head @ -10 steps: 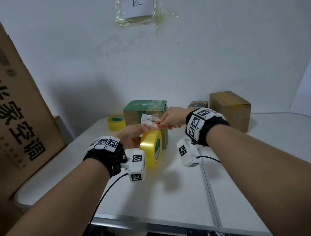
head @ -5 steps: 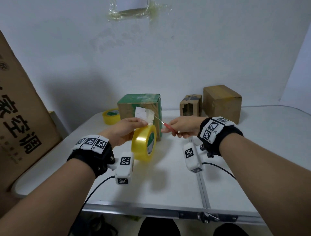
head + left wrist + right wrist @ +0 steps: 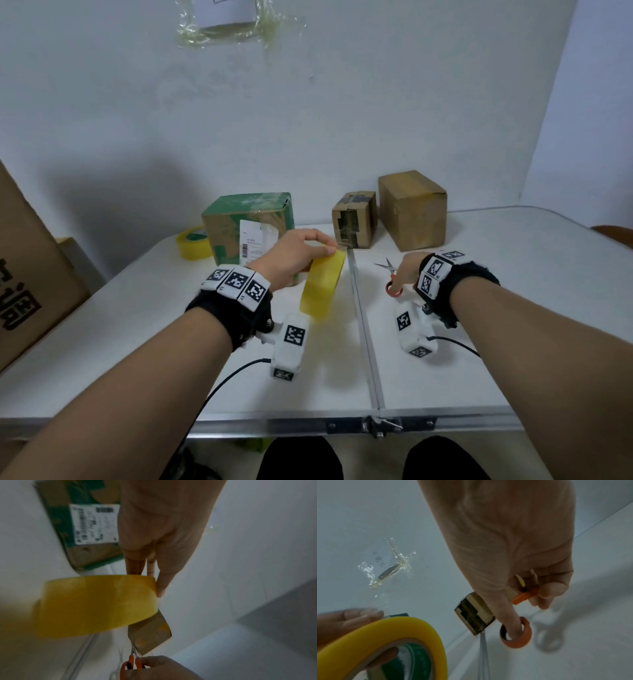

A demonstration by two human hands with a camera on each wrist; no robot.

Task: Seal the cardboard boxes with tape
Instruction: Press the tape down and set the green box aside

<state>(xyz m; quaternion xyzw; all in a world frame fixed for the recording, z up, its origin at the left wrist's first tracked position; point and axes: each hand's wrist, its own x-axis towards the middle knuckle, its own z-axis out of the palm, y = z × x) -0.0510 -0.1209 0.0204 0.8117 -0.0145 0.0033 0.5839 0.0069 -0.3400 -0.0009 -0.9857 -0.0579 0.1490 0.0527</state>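
Observation:
My left hand (image 3: 317, 251) grips a yellow tape roll (image 3: 322, 287) by its rim, thumb inside the core, above the table in front of the green-printed cardboard box (image 3: 250, 222). In the left wrist view the roll (image 3: 97, 605) hangs below my fingers (image 3: 150, 555), with the box (image 3: 85, 527) behind. My right hand (image 3: 399, 279) holds orange-handled scissors (image 3: 388, 274) low over the table, right of the seam. One finger goes through a handle ring (image 3: 515, 632). The blades look nearly closed. A small taped box (image 3: 354, 222) and a larger brown box (image 3: 411, 209) stand at the back.
A second yellow tape roll (image 3: 191, 243) lies left of the green box. A big printed carton (image 3: 30, 274) leans at the table's left edge. A metal seam (image 3: 363, 329) runs down the white folding table (image 3: 513, 308). The wall is close behind the boxes.
My right hand has drawn the scissors away from the green box, rightwards and down toward the table. My left hand has carried the tape roll right, away from the box face.

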